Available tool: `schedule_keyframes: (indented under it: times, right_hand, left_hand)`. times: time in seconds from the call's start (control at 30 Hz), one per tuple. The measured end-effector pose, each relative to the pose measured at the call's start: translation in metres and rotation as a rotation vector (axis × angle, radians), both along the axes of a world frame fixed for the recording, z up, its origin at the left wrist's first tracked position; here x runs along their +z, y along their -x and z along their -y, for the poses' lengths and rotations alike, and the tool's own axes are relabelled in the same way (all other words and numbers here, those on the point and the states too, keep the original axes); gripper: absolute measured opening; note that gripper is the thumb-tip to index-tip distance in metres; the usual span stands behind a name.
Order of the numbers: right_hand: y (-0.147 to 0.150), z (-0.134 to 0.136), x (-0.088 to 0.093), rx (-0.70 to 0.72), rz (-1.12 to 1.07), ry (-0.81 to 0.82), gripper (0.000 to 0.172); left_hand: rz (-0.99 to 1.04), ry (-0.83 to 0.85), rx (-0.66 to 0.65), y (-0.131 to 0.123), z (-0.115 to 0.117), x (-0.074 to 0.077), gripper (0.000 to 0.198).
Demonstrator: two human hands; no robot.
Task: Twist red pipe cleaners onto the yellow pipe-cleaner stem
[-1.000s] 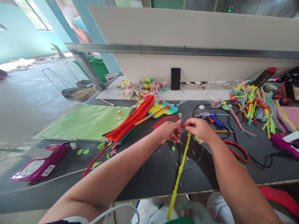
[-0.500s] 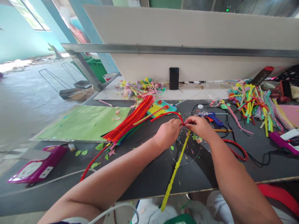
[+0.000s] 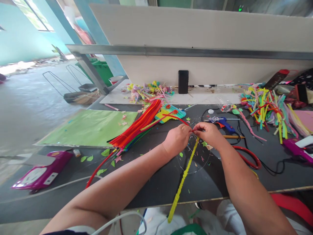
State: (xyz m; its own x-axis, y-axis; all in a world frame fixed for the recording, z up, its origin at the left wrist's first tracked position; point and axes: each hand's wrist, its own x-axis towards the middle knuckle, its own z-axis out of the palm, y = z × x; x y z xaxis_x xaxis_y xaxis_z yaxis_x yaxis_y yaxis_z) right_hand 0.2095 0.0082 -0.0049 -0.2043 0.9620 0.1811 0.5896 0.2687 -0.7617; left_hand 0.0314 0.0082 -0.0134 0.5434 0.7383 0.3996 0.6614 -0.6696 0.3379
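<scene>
My left hand [image 3: 178, 140] and my right hand [image 3: 207, 133] meet over the dark table, fingertips pinched on a thin red pipe cleaner [image 3: 180, 119]. Its free end sticks out up and to the left behind my left hand. Below the fingers hangs a yellow wrapped pipe-cleaner stem [image 3: 184, 178], slanting past the table's front edge. Whether its top is joined to the red piece is hidden by my fingers. Left of my hands lies a bundle of red pipe cleaners [image 3: 140, 125], with green, blue and yellow ones under it.
A blue glue gun [image 3: 226, 125] lies to the right, near a pile of colourful pipe-cleaner pieces [image 3: 266, 109]. Purple devices sit left [image 3: 44, 171] and right [image 3: 297, 150]. A phone [image 3: 183, 82] leans against the back board. A green sheet [image 3: 90, 129] covers the left side.
The red pipe cleaner's free end has shifted right, and its arch above my left hand has flattened into a straighter line. Both hands keep their pinch in nearly the same spot.
</scene>
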Motion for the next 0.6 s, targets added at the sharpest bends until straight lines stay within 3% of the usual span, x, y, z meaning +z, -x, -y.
schedule_keyframes:
  times: [0.2,0.43,0.5,0.6]
  right_hand:
    - [0.000,0.002,0.001,0.048,0.016,-0.027,0.013]
    - [0.000,0.004,0.005,0.082,0.035,-0.023,0.010]
    - [0.000,0.005,0.007,0.085,-0.003,-0.007,0.010]
    - [-0.003,0.005,0.008,0.110,-0.168,0.049,0.018]
  left_hand:
    - [0.221,0.269,0.050,-0.004,-0.006,0.009,0.009]
    - [0.465,0.965,-0.099,0.005,-0.014,0.014,0.016]
    - [0.531,1.019,-0.144,0.006,-0.014,0.014,0.019]
    - [0.594,0.972,-0.161,0.006,-0.015,0.013,0.021]
